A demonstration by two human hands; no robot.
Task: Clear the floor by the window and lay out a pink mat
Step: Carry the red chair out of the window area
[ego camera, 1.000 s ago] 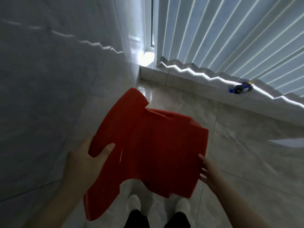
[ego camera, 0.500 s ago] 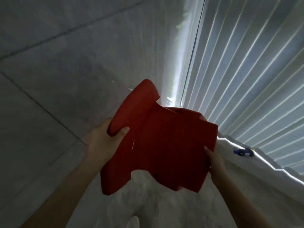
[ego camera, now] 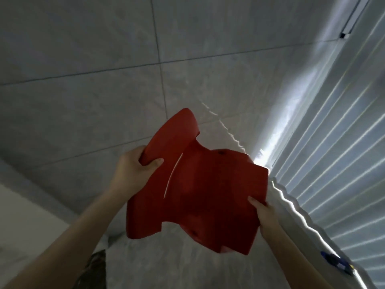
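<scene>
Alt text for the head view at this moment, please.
Two bare hands hold up a red moulded plastic stool: left hand grips its upper-left edge, right hand its lower-right edge. Behind are a grey tiled wall, white vertical blinds, and a small blue object on the sill.

**Tiled room corner beside a blind-covered window, probably domestic**

Setting: indoor room; exact kind cannot be told.
- Wall [ego camera: 104, 59]: large grey stone-look tiles with thin grout lines, filling the upper left and centre of the frame.
- Vertical blinds [ego camera: 333, 163]: pale slats down the right side, daylight showing in thin bright lines between them.
- Window sill [ego camera: 300, 217]: light ledge under the blinds, lower right.
- Small blue toy car [ego camera: 338, 262]: resting on the sill at the lower right, blurred.
- Floor [ego camera: 166, 263]: glossy marbled tile, bottom centre.
</scene>
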